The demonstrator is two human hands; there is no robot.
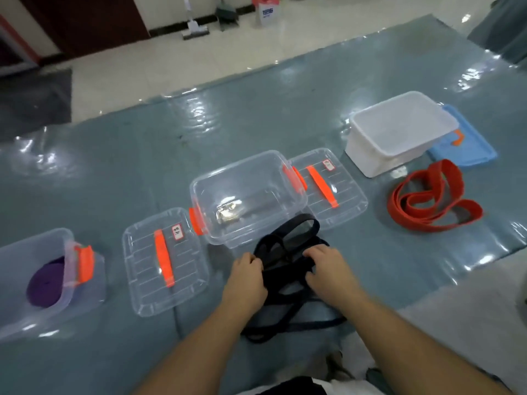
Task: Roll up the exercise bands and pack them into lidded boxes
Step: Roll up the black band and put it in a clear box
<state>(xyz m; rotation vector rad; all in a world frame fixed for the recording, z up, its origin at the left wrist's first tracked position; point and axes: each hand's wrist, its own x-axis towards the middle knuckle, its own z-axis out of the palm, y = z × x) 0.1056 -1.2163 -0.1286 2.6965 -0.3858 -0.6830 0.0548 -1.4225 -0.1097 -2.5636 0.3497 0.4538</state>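
A black exercise band (288,246) lies in tangled loops on the blue-grey mat, just in front of an open clear box (248,195). My left hand (246,276) pinches the band at its left side. My right hand (328,269) grips a bunched strip of it at the right. A red band (433,201) lies loose at the right. A rolled purple band (47,283) sits inside a clear box (68,252) at the far left.
Two clear lids with orange handles lie flat, one (164,260) left of the open box and one (328,183) right of it. A white box (399,132) stands at the back right beside a blue lid (467,146). Beyond the mat is tiled floor with cleaning tools.
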